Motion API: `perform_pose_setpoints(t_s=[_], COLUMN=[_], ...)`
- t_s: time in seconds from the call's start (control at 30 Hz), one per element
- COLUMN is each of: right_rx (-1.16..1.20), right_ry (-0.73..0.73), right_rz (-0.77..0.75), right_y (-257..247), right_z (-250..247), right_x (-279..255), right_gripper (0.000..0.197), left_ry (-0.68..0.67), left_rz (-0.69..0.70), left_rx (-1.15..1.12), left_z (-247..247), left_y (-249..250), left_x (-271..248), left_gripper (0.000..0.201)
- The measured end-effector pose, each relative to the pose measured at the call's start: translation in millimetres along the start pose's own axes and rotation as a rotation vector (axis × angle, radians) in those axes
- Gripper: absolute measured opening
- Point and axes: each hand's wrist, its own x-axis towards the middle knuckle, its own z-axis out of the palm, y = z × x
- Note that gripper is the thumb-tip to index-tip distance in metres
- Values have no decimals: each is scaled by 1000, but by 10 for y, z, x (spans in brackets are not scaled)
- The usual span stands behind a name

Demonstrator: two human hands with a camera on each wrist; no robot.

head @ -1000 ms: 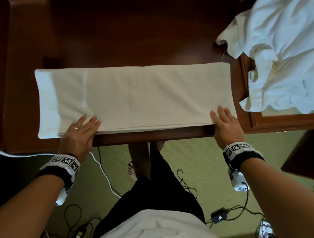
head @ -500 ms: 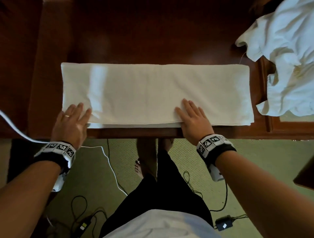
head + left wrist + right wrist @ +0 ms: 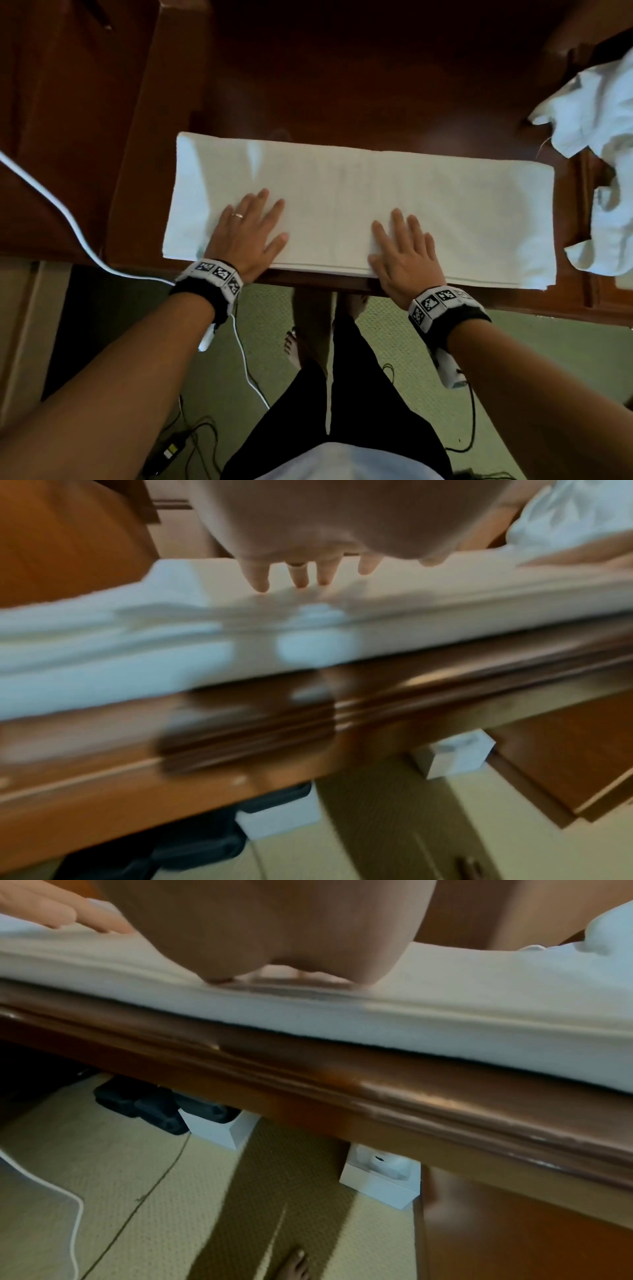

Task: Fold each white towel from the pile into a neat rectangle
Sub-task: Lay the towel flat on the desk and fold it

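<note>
Head view, items as seen:

1. Folded white towel (image 3: 428,212): one long rectangular strip, several layers, lying flat along the near edge of the tabletop (image 3: 342,85). Layered long edge faces the person and sits just at the tabletop's lip. Left end carries a brighter band of light.

2. Left hand (image 3: 245,236): palm down on the towel's left part, fingers straight and spread. Grip slack, nothing held. A ring (image 3: 237,215) shows on one finger. Wrist band with black-and-white markers (image 3: 214,272) behind it.

3. Right hand (image 3: 406,255): palm down on the towel near its middle, fingers straight and spread, heel of the hand at the near edge. Grip likewise slack, nothing held.

4. Pile of white towels (image 3: 596,113): crumpled heap at the far right, partly off the tabletop's right end, apart from the folded strip.

5. White cable (image 3: 68,219): runs across the dark wood at left and down to the carpet (image 3: 394,342).

Left wrist view, blurred: fingertips (image 3: 262,584) resting flat on the towel (image 3: 445,593).

Right wrist view: heel of the hand (image 3: 274,934) on the towel (image 3: 479,1020), stacked layers visible above the wooden edge (image 3: 377,1096); white boxes (image 3: 380,1180) on the floor beneath.
</note>
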Motion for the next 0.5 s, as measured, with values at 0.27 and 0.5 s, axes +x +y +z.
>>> perform_pose_setpoints(t_s=[0.27,0.5], right_rx=[-38,-23], right_ry=[48,163], right_rz=[-6,-64], right_y=[-72,-338], right_z=[-118,-156], right_x=[64,536], right_gripper=[63,60], left_ry=[-137,-10], left_rz=[-358,-86], left_rx=[32,0], left_z=[21,31], left_y=[-826,369], left_x=[-189,364], left_gripper=[74,78])
